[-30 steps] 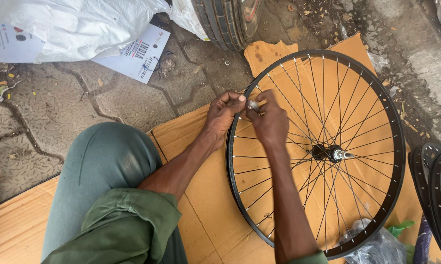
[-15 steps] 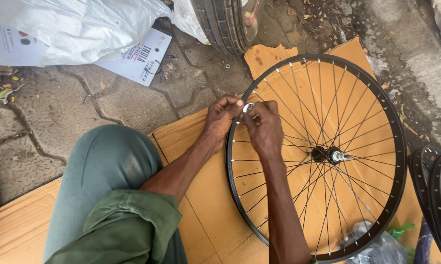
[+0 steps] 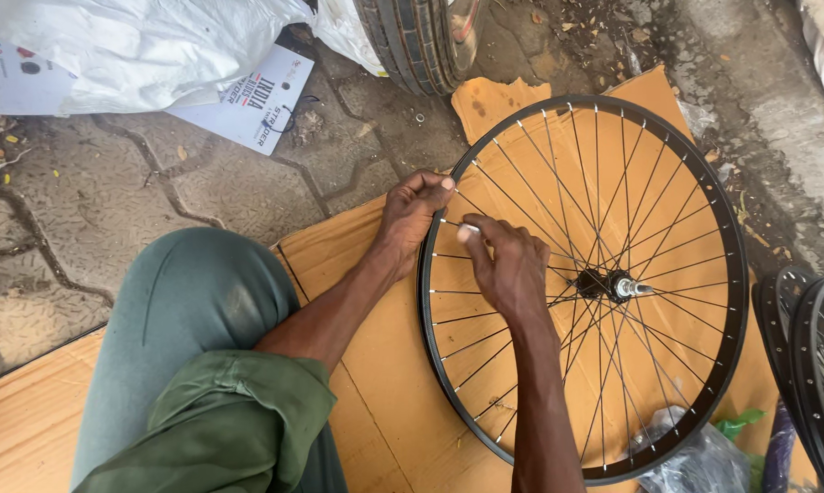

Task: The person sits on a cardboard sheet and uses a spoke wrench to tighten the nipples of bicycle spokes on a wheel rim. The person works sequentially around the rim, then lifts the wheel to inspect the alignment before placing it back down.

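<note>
Head view shows me a bicycle wheel (image 3: 583,288) lying flat on cardboard (image 3: 375,274) over paving stones. My left hand (image 3: 412,216) is curled shut around the rim (image 3: 427,301) at its upper left. My right hand (image 3: 508,265) sits just beside it over the spokes (image 3: 521,196), fingers pinched on a small silver tool (image 3: 467,229).

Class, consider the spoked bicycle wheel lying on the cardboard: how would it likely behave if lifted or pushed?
The bicycle wheel is mostly open space between thin spokes, so probably light for its size. Its round rim would likely roll if stood upright. Flat on the cardboard, it should slide, not tip.
</note>
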A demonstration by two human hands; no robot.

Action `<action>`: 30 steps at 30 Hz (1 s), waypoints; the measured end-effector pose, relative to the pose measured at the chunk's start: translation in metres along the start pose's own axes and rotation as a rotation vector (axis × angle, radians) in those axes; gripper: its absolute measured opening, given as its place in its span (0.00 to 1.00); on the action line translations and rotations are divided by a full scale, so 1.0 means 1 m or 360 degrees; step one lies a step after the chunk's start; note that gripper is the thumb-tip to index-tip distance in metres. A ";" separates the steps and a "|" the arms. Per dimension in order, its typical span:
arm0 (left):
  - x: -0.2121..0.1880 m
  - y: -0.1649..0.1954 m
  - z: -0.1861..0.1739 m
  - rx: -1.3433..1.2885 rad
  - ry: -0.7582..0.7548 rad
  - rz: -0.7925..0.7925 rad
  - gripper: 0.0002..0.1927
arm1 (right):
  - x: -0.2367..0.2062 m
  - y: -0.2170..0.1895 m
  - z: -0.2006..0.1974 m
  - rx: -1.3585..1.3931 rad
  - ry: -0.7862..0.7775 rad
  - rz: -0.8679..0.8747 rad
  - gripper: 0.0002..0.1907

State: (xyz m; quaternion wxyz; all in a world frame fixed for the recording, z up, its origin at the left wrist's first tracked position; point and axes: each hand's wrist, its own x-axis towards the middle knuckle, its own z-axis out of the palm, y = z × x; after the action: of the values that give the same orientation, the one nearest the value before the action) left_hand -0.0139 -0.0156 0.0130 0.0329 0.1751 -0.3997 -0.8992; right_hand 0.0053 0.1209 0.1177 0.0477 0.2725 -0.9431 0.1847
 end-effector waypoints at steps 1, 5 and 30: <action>0.001 -0.001 0.000 -0.0014 0.0011 -0.0002 0.07 | 0.005 -0.001 0.005 0.0077 -0.0078 0.0186 0.09; 0.002 -0.002 -0.001 -0.0137 -0.0030 0.0002 0.06 | 0.018 0.004 0.018 0.0484 -0.0229 0.0607 0.11; -0.001 -0.001 0.002 0.0112 -0.0002 -0.0010 0.15 | 0.038 0.038 0.021 0.0357 0.0097 0.0294 0.15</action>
State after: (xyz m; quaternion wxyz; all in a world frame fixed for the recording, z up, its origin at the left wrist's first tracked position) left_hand -0.0141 -0.0135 0.0140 0.0237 0.1770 -0.4305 -0.8848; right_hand -0.0467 0.1238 0.0935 0.0284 0.1824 -0.9356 0.3008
